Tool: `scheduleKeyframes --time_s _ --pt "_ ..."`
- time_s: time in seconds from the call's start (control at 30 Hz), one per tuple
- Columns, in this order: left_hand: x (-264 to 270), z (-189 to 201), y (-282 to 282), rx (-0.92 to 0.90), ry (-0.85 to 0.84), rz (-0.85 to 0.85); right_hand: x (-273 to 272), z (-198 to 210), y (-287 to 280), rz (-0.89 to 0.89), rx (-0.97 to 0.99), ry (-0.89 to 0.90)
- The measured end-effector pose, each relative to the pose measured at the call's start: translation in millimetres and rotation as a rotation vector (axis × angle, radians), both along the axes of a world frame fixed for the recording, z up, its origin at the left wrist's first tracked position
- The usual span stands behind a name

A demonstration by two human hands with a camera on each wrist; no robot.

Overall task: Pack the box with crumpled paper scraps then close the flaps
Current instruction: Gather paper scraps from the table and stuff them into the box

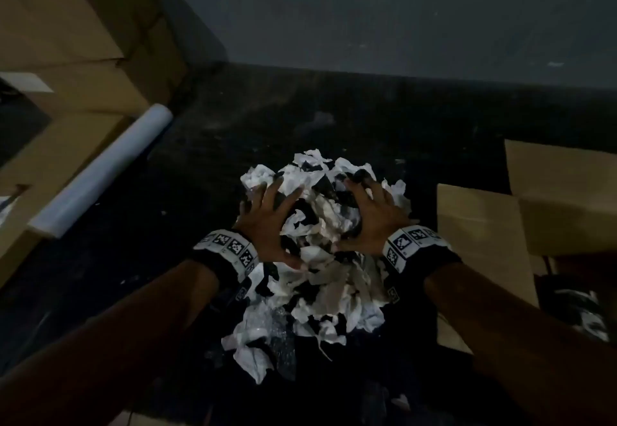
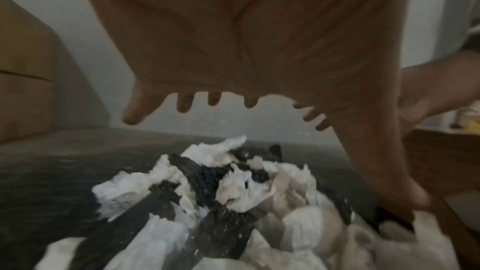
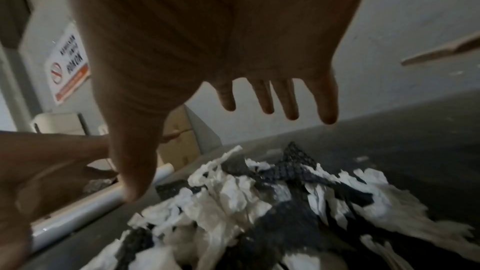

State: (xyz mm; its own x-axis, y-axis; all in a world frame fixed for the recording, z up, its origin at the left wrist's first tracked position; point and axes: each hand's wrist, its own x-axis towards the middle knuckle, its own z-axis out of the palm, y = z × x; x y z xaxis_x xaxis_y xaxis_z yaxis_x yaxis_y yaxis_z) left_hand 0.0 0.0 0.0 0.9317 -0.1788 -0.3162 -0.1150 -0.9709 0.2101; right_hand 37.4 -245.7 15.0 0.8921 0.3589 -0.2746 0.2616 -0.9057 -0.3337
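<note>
A heap of crumpled white and black paper scraps point(image 1: 320, 258) lies on the dark floor in the middle of the head view. My left hand point(image 1: 267, 215) spreads over the heap's left side and my right hand point(image 1: 374, 215) over its right side, both with fingers splayed. In the left wrist view the left hand point(image 2: 233, 38) hovers just over the scraps point(image 2: 233, 192), its thumb down at the paper. The right hand point(image 3: 221, 28) is likewise spread over the scraps point(image 3: 246, 202). An open cardboard box point(image 1: 480, 235) stands at the right, flaps out, with some scraps inside.
Stacked cardboard boxes point(image 1: 66, 58) fill the left side, and a white roll point(image 1: 100, 172) leans along them. A grey wall point(image 1: 400, 8) closes the back. Bare dark floor point(image 1: 334, 108) lies between the heap and the wall.
</note>
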Motion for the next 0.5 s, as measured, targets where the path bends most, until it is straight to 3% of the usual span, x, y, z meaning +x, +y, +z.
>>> scheduleKeyframes --time_s 0.13,0.27,0.4,0.5 --pt "31 -22 -7 0.06 0.081 -0.086 20 -24 14 -0.027 -0.113 0.133" --pt "63 -51 -8 0.086 0.04 -0.138 39 -55 33 0.019 -0.153 0.069" --pt "87 -84 -2 0.037 0.024 -0.141 60 -80 48 0.021 -0.163 0.143" --pt "99 -111 5 0.037 0.174 -0.147 69 -100 50 0.058 -0.211 0.179"
